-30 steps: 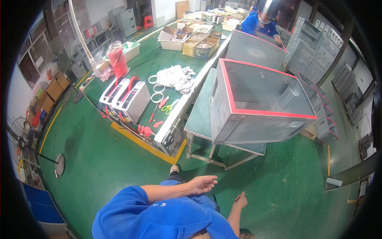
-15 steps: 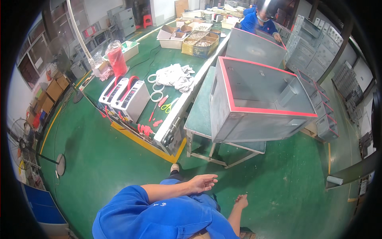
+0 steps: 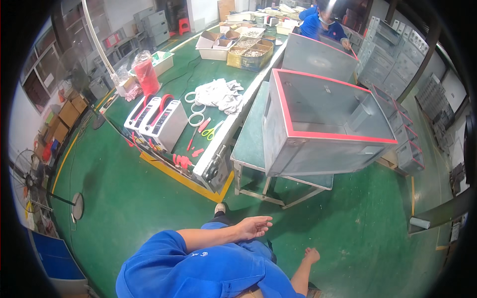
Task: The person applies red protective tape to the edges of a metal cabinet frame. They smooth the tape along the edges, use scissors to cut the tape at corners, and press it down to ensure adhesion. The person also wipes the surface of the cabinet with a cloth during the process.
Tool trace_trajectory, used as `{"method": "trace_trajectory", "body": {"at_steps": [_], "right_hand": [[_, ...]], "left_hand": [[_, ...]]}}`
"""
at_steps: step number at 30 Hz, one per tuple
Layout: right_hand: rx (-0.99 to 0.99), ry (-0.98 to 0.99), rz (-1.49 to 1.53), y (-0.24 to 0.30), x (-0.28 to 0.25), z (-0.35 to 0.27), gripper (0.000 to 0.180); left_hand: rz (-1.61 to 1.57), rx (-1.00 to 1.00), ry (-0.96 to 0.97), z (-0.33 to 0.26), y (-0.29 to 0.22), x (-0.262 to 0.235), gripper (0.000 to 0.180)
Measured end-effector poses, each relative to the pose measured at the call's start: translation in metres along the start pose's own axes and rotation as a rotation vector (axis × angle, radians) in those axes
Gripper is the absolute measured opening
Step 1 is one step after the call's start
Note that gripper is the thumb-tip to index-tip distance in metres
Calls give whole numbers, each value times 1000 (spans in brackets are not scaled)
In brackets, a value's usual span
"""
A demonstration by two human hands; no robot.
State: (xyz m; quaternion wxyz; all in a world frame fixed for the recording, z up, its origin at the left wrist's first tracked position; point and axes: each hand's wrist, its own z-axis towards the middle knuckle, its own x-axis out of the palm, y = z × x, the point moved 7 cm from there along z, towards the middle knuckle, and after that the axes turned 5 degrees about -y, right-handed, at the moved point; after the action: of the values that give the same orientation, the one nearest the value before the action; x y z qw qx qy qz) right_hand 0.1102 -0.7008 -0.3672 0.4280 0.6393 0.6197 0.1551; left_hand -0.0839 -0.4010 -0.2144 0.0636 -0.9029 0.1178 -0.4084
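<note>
My left hand (image 3: 254, 227) is held across my body above the floor, its fingers loosely bent and apart, with nothing in it. Lower and to the right, my right hand (image 3: 311, 256) hangs with its fingers curled in; no object shows in it. Neither hand touches anything. Ahead of them a grey metal cabinet box (image 3: 318, 154), its open side up and its rim lined with red tape, rests on a green-topped work stand (image 3: 248, 144). Behind it stands a second grey metal box (image 3: 318, 58), with a co-worker in blue (image 3: 320, 27) at its far side.
On the long green workbench (image 3: 181, 74) are two white tape dispensers (image 3: 161, 124), tape rolls (image 3: 196, 119), green scissors (image 3: 208, 133), white cloth (image 3: 218, 94) and parts bins (image 3: 250, 53). A standing fan (image 3: 30, 179) is at left. More metal boxes (image 3: 410, 151) are at right.
My right hand has swung a little to the right and down. My left hand stays nearly as it was. The co-worker's head has shifted slightly; the boxes have not visibly moved.
</note>
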Motion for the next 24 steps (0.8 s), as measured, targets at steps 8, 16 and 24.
{"method": "trace_trajectory", "body": {"at_steps": [8, 16, 24], "right_hand": [[-209, 232, -5, -65, 26, 32, 17], [-179, 301, 40, -35, 62, -11, 12], [-541, 368, 104, 127, 110, -113, 10]], "left_hand": [[30, -23, -3, -1, 2, 11, 24], [247, 322, -50, -6, -27, 17, 17], [618, 1091, -159, -72, -158, 83, 19]]}}
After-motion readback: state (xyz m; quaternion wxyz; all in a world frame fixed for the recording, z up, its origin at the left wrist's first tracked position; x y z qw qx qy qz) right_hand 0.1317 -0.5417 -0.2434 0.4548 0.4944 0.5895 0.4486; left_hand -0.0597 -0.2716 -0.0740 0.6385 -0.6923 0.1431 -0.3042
